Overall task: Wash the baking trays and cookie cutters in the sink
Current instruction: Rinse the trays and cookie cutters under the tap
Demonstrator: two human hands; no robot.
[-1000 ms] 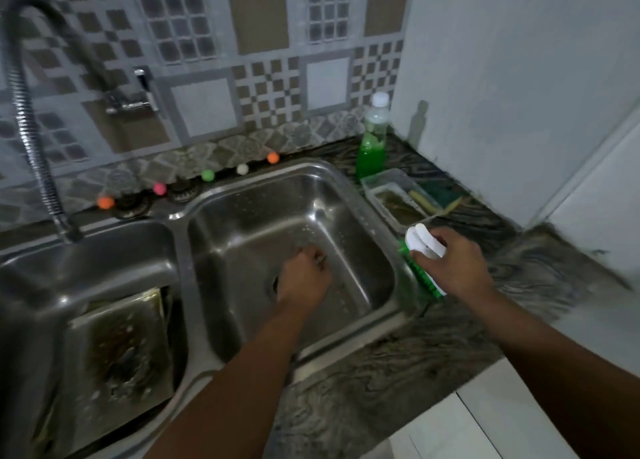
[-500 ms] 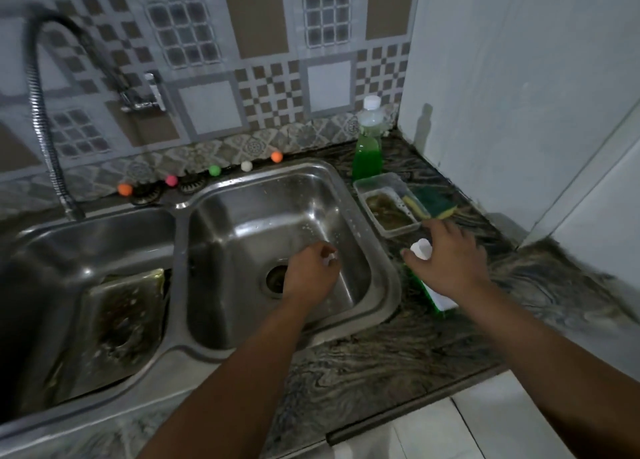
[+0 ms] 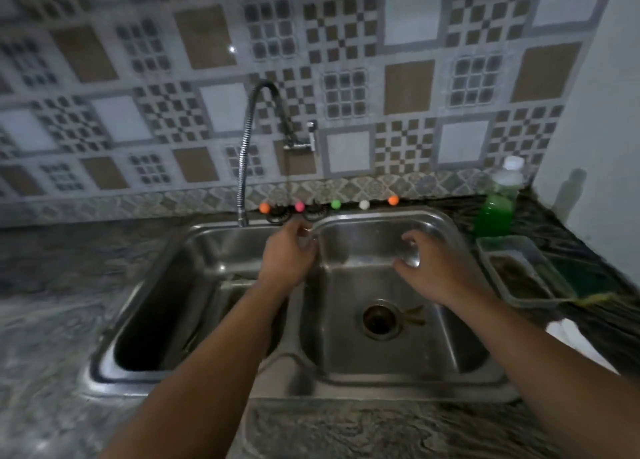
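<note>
A dark marbled counter [image 3: 381,431] is being spanned by a double stainless sink [image 3: 298,379], set against the tiled back wall. The left basin [image 3: 166,320] is lying in shadow; a pale edge that may belong to a baking tray [image 3: 235,280] is being shown just beside the left forearm, though too little is being seen to be sure. The right basin [image 3: 433,347] is being shown with its round drain [image 3: 380,319] near the middle and a small dark scrap lying just right of it.

A flexible coiled tap [image 3: 246,153] is arching down from the wall to the back rim of the left basin. Along the counter's back edge, five small coloured balls [image 3: 335,204] are being lined up behind the sink. Toward the back right corner a bottle of green liquid [image 3: 495,209] is standing upright, and a clear rectangular tub [image 3: 519,271] is lying just in front of it, beside the sink's right rim.

The left hand [image 3: 289,257] is being held over the divider between the basins, near the back rim, fingers curled; something small and shiny seems to be pinched at the fingertips, but what it is cannot be told through the blur. The right hand [image 3: 429,268] is being held above the back of the right basin, fingers loosely spread and holding nothing. No cookie cutter is being made out with certainty.
</note>
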